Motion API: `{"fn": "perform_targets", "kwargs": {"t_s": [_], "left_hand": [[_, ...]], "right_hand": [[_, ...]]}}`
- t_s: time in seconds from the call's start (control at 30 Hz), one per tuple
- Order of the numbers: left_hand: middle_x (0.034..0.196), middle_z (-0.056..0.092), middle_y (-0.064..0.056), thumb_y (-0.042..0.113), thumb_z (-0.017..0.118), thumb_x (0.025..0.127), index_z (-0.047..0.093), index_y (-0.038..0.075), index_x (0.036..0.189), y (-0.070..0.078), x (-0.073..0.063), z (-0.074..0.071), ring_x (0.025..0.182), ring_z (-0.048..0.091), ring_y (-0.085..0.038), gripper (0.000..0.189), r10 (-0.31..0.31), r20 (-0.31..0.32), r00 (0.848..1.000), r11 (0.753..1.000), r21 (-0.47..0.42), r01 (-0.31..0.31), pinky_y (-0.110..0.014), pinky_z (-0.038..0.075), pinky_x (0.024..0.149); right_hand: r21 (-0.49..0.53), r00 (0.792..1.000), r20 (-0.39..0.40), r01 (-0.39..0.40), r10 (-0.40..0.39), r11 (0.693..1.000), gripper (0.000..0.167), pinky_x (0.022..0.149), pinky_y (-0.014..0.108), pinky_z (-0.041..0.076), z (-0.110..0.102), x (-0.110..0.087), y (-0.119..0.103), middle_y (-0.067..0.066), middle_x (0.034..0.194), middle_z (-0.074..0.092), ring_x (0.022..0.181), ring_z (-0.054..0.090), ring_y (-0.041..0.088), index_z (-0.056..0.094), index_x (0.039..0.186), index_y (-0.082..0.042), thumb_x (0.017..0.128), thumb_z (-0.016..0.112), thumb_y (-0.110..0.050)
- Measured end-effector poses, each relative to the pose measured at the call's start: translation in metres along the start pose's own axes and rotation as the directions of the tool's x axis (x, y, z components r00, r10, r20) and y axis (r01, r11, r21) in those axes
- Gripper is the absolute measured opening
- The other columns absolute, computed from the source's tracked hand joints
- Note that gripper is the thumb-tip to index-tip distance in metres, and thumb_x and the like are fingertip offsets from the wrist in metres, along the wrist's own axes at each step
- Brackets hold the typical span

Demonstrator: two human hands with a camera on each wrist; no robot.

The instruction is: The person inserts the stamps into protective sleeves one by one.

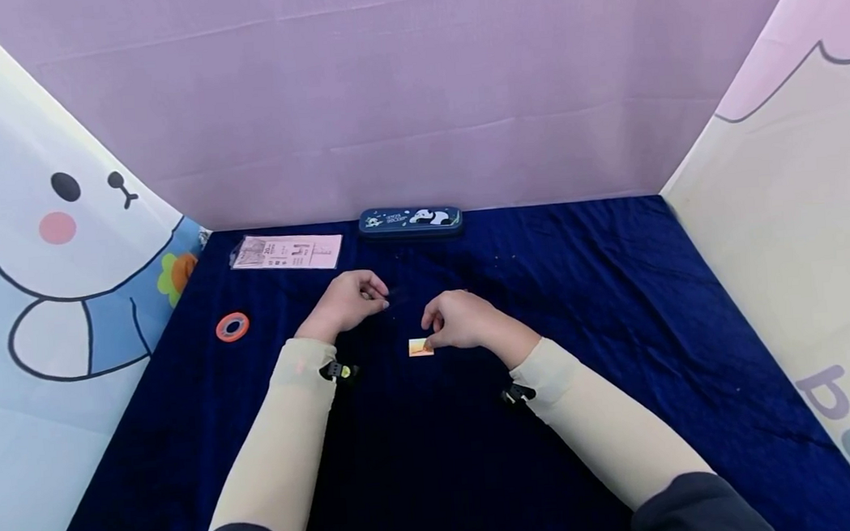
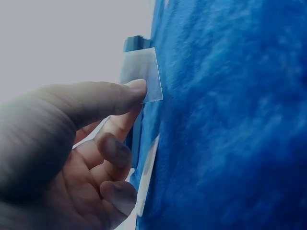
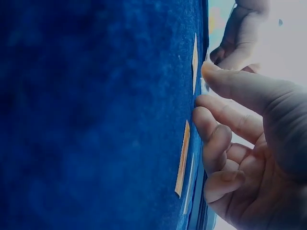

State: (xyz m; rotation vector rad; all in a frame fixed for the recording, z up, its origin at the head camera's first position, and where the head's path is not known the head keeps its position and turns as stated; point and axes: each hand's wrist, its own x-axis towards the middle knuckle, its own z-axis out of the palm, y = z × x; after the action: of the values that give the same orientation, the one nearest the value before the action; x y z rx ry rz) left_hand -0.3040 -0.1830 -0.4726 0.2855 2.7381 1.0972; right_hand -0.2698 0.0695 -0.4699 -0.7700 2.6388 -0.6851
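Between thumb and forefinger, my left hand [image 1: 345, 303] pinches a small clear rectangle of film [image 2: 152, 86], its corner sticking out past the thumb in the left wrist view. The other left fingers are loosely bent. A small yellow-orange card [image 1: 419, 346] lies flat on the dark blue cloth, with my right hand [image 1: 465, 320] just over its right edge. In the right wrist view, thumb and forefinger are apart beside a thin slip [image 3: 194, 64]. Another orange-edged slip [image 3: 183, 160] lies under the right hand, hidden from the head view.
An orange ring-shaped roll of tape [image 1: 232, 327] lies at the left. Behind it is a pink printed packet [image 1: 289, 252]. A dark blue panda pencil case [image 1: 411, 223] stands at the back edge. Fabric walls [image 1: 415, 95] enclose the blue cloth [image 1: 408, 461] on three sides.
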Motion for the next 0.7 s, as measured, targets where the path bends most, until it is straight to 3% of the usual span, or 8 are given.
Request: {"fn": "perform_targets", "kwargs": {"t_s": [0.13, 0.47, 0.7], "left_hand": [[0.096, 0.073, -0.003, 0.014, 0.078, 0.094, 0.075, 0.012, 0.102, -0.004, -0.004, -0.009, 0.089, 0.068, -0.021, 0.009, 0.010, -0.036, 0.999, 1.000, -0.024, -0.011, -0.039, 0.054, 0.082], [0.091, 0.069, -0.003, 0.026, 0.072, 0.101, 0.077, 0.013, 0.106, -0.011, -0.012, -0.024, 0.081, 0.059, -0.021, 0.015, 0.035, -0.130, 0.991, 0.997, -0.070, -0.045, -0.036, 0.049, 0.073], [0.085, 0.067, -0.005, 0.024, 0.073, 0.100, 0.078, 0.011, 0.102, -0.011, -0.016, -0.028, 0.079, 0.058, -0.023, 0.014, 0.063, -0.185, 0.981, 0.993, -0.090, -0.080, -0.037, 0.046, 0.071]], "right_hand": [[-0.016, 1.000, 0.000, -0.007, 0.007, 1.000, 0.024, 0.110, 0.047, 0.038, 0.001, 0.000, -0.001, -0.013, 0.082, 0.067, 0.079, 0.061, 0.011, 0.078, 0.102, -0.023, 0.085, 0.089, -0.037], [-0.047, 1.000, -0.006, -0.024, 0.023, 0.999, 0.019, 0.094, 0.042, 0.047, 0.002, -0.003, -0.005, -0.013, 0.083, 0.065, 0.078, 0.059, 0.012, 0.074, 0.089, -0.027, 0.084, 0.091, -0.033], [-0.045, 1.000, -0.008, -0.012, 0.012, 0.999, 0.017, 0.112, 0.047, 0.036, 0.003, -0.004, -0.005, -0.014, 0.078, 0.066, 0.078, 0.059, 0.011, 0.074, 0.083, -0.028, 0.083, 0.091, -0.030]]}}
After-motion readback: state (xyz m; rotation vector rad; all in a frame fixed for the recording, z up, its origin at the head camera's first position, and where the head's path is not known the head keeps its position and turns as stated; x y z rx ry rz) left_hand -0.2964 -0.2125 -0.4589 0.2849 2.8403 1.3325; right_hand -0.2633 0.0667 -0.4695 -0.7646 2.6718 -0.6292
